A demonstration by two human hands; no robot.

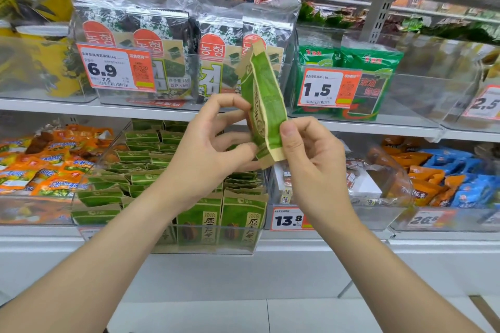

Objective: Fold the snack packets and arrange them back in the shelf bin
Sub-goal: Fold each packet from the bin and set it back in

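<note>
A green and tan snack packet (263, 100) stands upright in the air in front of the shelves, bent lengthwise. My left hand (213, 143) pinches its lower left edge and my right hand (308, 151) pinches its lower right corner with the thumb on top. Below the hands, a clear shelf bin (211, 247) on the lower shelf holds several matching green packets (151, 178), some standing in rows at the front, others lying loose toward the back left.
The upper shelf carries seaweed packs (162, 43) in clear bins with price tags 6.9 (113, 69) and 1.5 (324, 89). Orange snack bags (46, 167) fill the bin at left; a bin tagged 13.8 (289, 220) and orange and blue bags (446, 181) sit at right.
</note>
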